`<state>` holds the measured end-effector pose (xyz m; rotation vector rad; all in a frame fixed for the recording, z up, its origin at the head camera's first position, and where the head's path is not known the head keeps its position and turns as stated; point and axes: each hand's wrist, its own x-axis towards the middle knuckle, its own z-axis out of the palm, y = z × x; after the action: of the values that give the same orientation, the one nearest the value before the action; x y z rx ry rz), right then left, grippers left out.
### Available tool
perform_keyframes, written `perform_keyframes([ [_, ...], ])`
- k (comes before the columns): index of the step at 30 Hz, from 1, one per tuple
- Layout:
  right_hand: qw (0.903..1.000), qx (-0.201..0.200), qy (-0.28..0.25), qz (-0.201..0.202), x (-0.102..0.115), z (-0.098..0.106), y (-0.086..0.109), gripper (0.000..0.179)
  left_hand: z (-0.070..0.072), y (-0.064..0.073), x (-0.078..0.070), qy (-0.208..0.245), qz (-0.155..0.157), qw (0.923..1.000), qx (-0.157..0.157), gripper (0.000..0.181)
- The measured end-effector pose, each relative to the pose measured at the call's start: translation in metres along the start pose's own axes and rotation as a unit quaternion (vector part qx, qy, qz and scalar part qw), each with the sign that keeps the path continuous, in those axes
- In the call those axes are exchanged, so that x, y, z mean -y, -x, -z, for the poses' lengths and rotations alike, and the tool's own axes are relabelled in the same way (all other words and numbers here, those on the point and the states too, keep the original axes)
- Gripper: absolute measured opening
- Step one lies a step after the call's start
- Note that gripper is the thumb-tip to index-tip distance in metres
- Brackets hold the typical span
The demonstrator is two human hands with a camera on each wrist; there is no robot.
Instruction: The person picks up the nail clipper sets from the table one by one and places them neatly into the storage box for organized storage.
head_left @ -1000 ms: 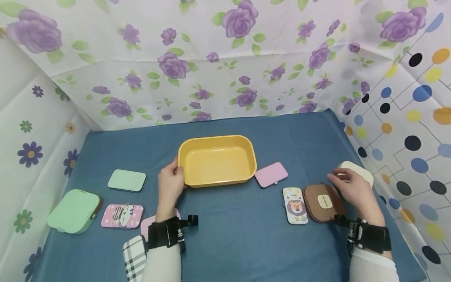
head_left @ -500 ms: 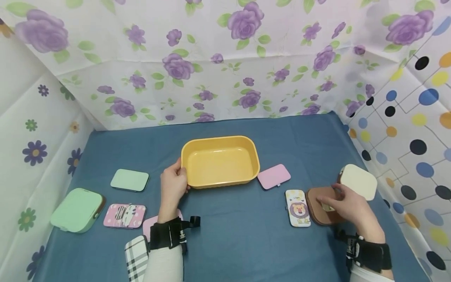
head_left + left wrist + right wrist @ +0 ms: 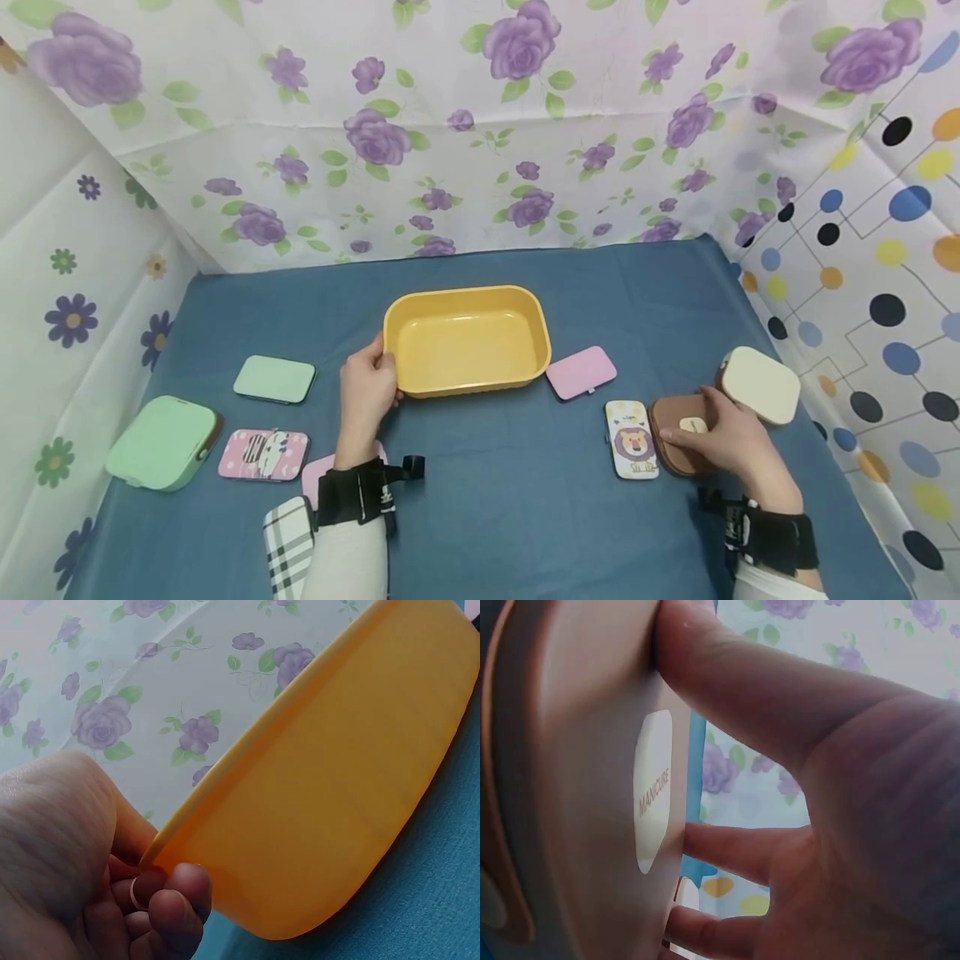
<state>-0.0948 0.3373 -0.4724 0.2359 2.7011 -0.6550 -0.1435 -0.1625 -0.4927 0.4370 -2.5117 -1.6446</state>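
Note:
My left hand pinches the left rim of a yellow plastic tray; in the left wrist view curled fingers lie against its outer wall. My right hand spans the brown manicure case, a rounded square with a cream label. In the right wrist view the thumb and spread fingers touch the case; the fingertips are partly hidden. Close by are a lion-print flat case on the left and a cream rounded case beyond the hand.
A pink flat case lies beside the tray. On the left are a mint flat case, a mint rounded case, a pink cartoon-print case, a plaid case and another pink case, partly covered by the arm.
My right hand has moved from the cream case down and left onto the brown manicure case, its thumb now nearer that case's left side. The left hand keeps hold of the tray.

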Motion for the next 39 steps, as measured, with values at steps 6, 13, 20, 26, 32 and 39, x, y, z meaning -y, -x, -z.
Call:
perform_keyframes([
  [6, 0.9998, 0.007, -0.001, -0.016, 0.002, 0.002, -0.006, 0.131, 0.001, 0.0, 0.001, -0.002, 0.004, 1.0, 0.002, 0.049],
  [13, 0.9989, 0.022, -0.035, -0.023, -0.006, 0.001, -0.009, 0.135, 0.003, 0.0, 0.0, 0.001, -0.004, 1.0, 0.0, 0.049],
  [20, 0.9956, 0.022, -0.084, -0.036, -0.01, -0.004, -0.006, 0.137, 0.003, -0.001, 0.001, -0.003, -0.002, 1.0, 0.002, 0.048],
  [26, 0.9947, 0.003, -0.089, -0.051, -0.01, -0.006, -0.004, 0.146, 0.001, 0.0, 0.002, 0.003, 0.006, 1.0, 0.003, 0.048],
  [32, 0.9938, 0.013, -0.095, -0.057, -0.015, -0.009, -0.007, 0.141, -0.001, 0.001, 0.003, 0.006, 0.001, 1.0, 0.002, 0.048],
  [39, 0.9944, 0.015, -0.104, -0.002, -0.022, -0.009, -0.007, 0.114, 0.001, 0.0, 0.002, 0.002, -0.004, 1.0, -0.002, 0.048],
])
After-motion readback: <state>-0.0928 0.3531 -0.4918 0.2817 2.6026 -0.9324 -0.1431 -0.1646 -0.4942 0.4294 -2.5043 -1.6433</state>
